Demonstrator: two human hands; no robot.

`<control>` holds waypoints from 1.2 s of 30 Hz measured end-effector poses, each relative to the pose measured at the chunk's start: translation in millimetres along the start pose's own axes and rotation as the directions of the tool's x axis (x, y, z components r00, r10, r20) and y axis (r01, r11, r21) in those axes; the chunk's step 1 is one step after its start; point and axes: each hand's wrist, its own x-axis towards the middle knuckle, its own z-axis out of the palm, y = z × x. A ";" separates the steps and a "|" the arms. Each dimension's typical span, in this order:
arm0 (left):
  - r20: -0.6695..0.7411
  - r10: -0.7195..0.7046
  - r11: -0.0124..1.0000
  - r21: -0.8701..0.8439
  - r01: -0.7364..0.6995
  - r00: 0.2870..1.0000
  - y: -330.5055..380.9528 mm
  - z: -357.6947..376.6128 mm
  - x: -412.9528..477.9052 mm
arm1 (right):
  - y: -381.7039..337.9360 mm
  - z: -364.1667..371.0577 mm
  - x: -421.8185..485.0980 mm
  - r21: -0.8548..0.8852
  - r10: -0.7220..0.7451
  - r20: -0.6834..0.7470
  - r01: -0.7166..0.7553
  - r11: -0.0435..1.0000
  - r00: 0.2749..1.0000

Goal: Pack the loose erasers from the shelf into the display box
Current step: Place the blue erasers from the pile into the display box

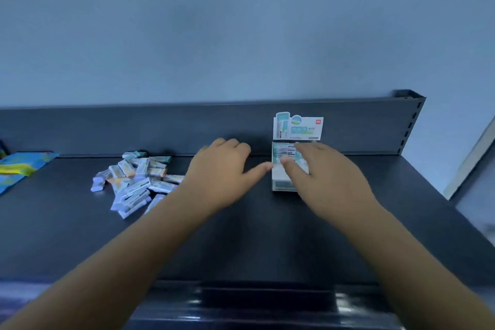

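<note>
Loose wrapped erasers (136, 182) lie heaped on the dark shelf (241, 236), left of the white-teal display box (281, 185) with raised lid.

Shelf (241, 236) under my hands: dark sheet metal, matt, smooth; front lip (267, 300) glossy.
Display box (281, 183) beneath my right hand (326, 174): printed card, light sheen.
Erasers (136, 179) left of my left hand (222, 177): smooth printed paper sleeves.
Packet (21, 166), far left of that hand: glossy plastic film.
Back panel (187, 128) beyond both hands: matt metal.
</note>
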 end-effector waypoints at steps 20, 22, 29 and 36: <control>0.156 -0.243 0.757 -0.587 0.287 0.957 -115.6 -9.7 -86.7 | -152.9 88.3 -13.5 0.316 0.015 -0.040 -0.002 0.949 0.999; 0.149 -0.293 0.761 -0.562 0.325 0.944 -130.9 -11.1 -84.8 | -161.6 93.7 -4.0 0.335 -0.021 0.013 0.015 0.942 1.000; 0.033 -0.467 0.691 -0.611 0.387 0.884 -175.5 -22.9 -81.3 | -196.9 95.1 35.0 0.321 -0.112 0.069 0.084 0.943 0.991; 0.199 -0.554 0.483 -0.715 0.506 0.809 -233.3 -46.8 -66.6 | -231.1 105.3 85.5 0.202 -0.119 0.193 0.079 0.976 0.974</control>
